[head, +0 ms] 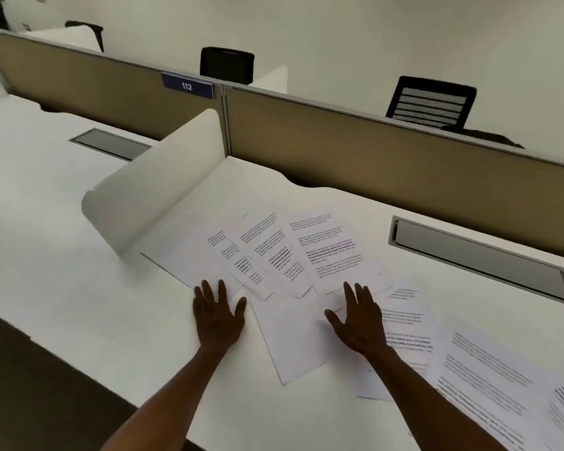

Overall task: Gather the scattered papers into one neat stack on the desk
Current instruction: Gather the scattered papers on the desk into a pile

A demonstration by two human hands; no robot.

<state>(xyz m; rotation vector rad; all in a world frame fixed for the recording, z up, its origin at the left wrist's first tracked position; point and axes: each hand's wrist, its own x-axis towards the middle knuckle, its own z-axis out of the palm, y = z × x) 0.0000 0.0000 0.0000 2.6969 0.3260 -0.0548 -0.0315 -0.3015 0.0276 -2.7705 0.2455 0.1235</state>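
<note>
Several printed white sheets lie fanned and overlapping on the white desk (62, 255). A fan of text pages (326, 249) spreads ahead of my hands. A blank sheet (293, 340) lies between my hands. More printed pages (489, 379) trail off toward the lower right edge. My left hand (217, 315) rests flat with fingers spread on the near left corner of the fan. My right hand (358, 320) lies flat, fingers apart, on the overlapping pages at the fan's near right. Neither hand grips a sheet.
A curved white side divider (153, 187) stands left of the papers. A tan partition (372, 151) with a blue "112" sign (187, 86) runs behind. A grey cable hatch (479, 258) sits in the desk at right. Black chairs (432, 102) stand beyond.
</note>
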